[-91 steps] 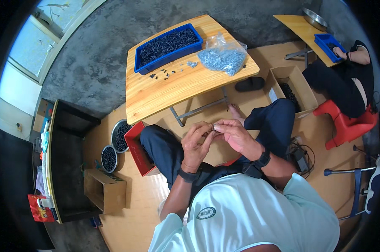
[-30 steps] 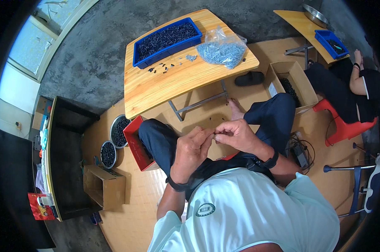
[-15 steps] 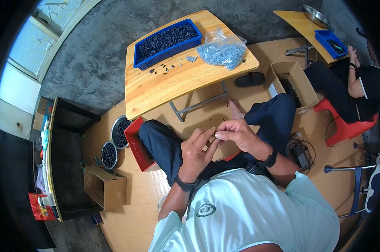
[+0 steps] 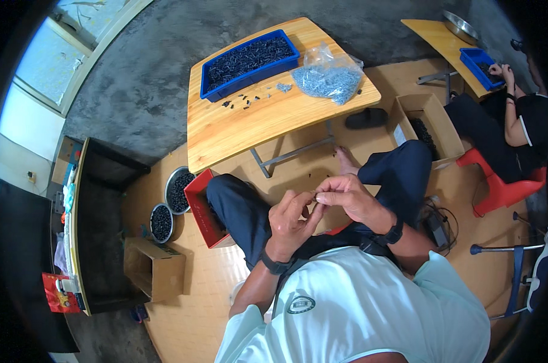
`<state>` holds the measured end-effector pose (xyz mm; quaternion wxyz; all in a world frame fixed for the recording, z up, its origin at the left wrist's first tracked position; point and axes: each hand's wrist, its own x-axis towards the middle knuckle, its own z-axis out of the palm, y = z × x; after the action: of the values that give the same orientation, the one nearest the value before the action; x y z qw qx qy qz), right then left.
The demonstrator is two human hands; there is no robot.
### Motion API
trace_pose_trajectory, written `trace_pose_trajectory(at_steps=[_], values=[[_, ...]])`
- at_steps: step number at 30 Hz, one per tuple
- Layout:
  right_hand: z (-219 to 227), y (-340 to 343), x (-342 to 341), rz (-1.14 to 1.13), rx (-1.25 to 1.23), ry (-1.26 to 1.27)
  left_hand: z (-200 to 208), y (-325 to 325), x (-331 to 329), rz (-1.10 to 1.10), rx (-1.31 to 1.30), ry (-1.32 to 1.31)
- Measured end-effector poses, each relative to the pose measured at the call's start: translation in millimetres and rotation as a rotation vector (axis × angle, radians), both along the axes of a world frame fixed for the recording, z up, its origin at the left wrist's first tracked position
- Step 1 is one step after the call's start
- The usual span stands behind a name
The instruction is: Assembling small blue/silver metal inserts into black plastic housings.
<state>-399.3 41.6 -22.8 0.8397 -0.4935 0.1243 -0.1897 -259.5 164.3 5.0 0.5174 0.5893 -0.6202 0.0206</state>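
Small dark part [image 4: 315,198], direction and long axis hidden, is pinched by left fingers [image 4: 300,201] and right fingers [image 4: 330,198].

The left grip [image 4: 288,222] and the right grip [image 4: 354,204] hide most of the tiny thing [image 4: 315,198] between them, so I can't tell what it is. The little bits [image 4: 227,104] between the blue tray [image 4: 253,77] and the counter's [image 4: 268,128] front edge are too small to name. The left leg [image 4: 237,209] hides part of the red box [image 4: 202,212]. Past the counter's right edge, I can't see all of the other person [image 4: 480,136].
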Motion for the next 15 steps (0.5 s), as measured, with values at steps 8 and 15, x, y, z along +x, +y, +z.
trace_pose_trajectory(at_steps=[8, 15], values=[[-11.6, -16.4, 3.8, 0.067, -0.016, 0.041, -7.4, -14.5, 18.4, -0.115, 0.037, -0.136], [-53.0, -45.8, 27.1, -0.075, -0.071, 0.140, -15.3, -56.8, 60.4, -0.247, 0.417, -0.157]])
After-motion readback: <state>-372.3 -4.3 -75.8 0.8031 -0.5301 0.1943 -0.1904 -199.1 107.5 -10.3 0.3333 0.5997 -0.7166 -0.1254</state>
